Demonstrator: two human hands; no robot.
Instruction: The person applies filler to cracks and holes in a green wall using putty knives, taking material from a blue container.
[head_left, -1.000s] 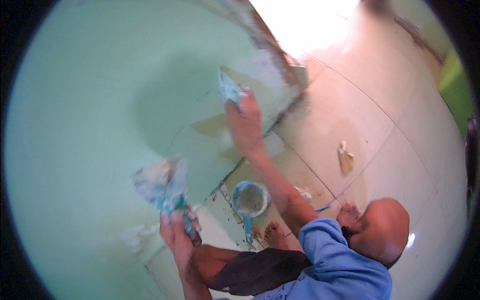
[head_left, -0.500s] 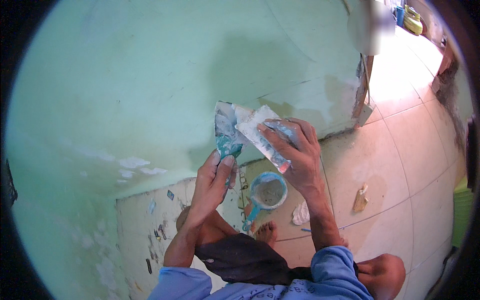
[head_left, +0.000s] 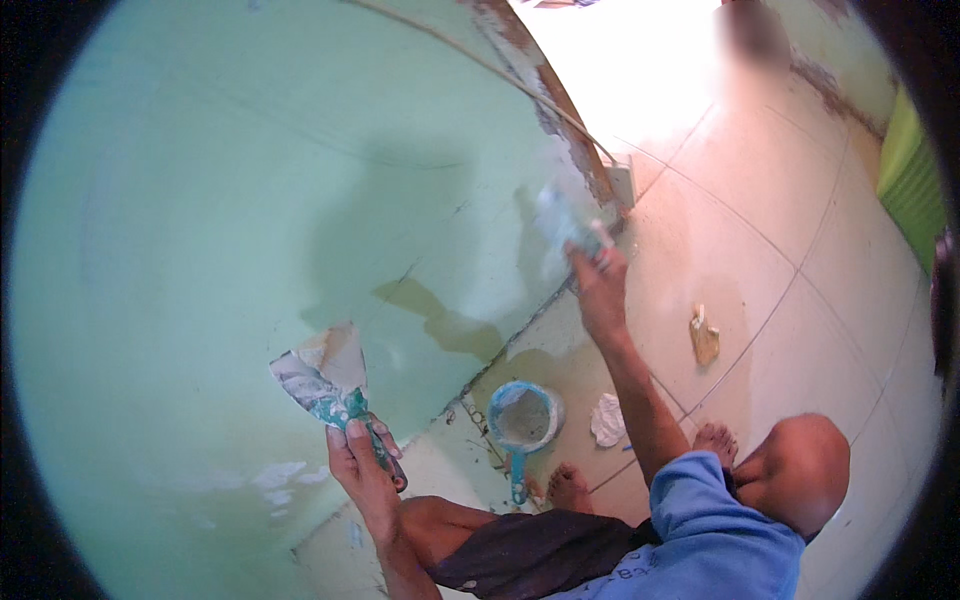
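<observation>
My left hand (head_left: 366,470) is closed round the handle of a wide putty knife (head_left: 335,375), held blade up in front of the green wall (head_left: 180,220). Pale putty coats part of the blade and the green part of the handle. Off to the right, my right hand (head_left: 603,295) grips a flat putty scraper (head_left: 572,222), smeared by motion. The scraper is at the wall's lower right end, beside the broken edge; whether it touches the wall is unclear. Below, between my arms, a blue dipper (head_left: 494,410) containing grey putty stands on the floor.
A pale cable (head_left: 470,55) runs down across the wall to a white box (head_left: 622,182) at the damaged edge. Crumpled white paper (head_left: 607,420) and a brownish scrap (head_left: 704,340) lie on the floor tiles (head_left: 760,290). Something bright green (head_left: 915,165) stands far right.
My hands have moved apart: the putty knife went left and lower, the scraper right toward the wall's edge. The view has turned toward the right.
</observation>
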